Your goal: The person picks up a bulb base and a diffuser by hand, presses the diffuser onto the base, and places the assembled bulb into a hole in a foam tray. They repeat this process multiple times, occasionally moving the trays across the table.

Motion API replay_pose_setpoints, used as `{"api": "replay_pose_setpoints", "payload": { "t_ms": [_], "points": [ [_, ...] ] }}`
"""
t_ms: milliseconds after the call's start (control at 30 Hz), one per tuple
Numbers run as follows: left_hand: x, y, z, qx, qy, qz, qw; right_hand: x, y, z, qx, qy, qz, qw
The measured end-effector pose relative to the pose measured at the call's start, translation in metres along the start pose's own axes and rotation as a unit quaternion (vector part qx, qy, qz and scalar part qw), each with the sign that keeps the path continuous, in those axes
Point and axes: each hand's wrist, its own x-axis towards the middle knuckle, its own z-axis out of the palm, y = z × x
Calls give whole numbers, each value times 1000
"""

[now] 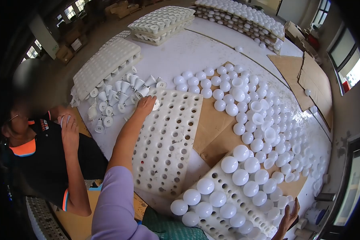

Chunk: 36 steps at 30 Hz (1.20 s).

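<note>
My left hand (146, 105) reaches to the far left corner of a white foam tray (160, 152) with rows of holes. Its fingers are closed on a white bulb base (156, 105) at the tray's edge. Loose bulb bases (124, 88) lie heaped just beyond and left of that hand. My right hand (289, 218), at the lower right, has its fingers apart beside white bulb covers (273, 213). No object shows in it. A second foam tray (216, 176) near me carries several round white covers (205, 185).
Many white covers (264, 120) spread over cardboard (208, 132) on the right. Stacked foam trays (108, 66) stand at the far left, with more filled stacks (162, 24) behind. A co-worker (44, 160) sits at the left, hands raised. Cardboard sheets (316, 84) lie near the windows.
</note>
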Motion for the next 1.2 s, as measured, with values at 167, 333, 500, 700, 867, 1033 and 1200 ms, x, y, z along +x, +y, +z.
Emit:
{"api": "replay_pose_setpoints", "payload": {
  "t_ms": [167,333,500,700,867,1033,1200],
  "points": [
    [7,4,18,39,111,59,991,-41,-12,-22,94,-63,27,993],
    [29,-14,51,-14,191,90,977,-71,-70,-15,25,-76,31,996],
    [7,23,30,-459,237,30,856,-77,-103,-4,-85,-24,-43,995],
    [-112,120,-15,-809,175,133,545,-89,-118,0,27,-37,-42,998],
    [-265,217,-92,-936,-129,105,309,-112,-103,3,237,-115,6,965],
    [-366,287,-114,-829,-312,189,424,-144,-91,18,506,-209,62,835],
    [-407,315,-133,-762,-332,279,480,-175,-88,32,679,-261,58,684]
  ]
}}
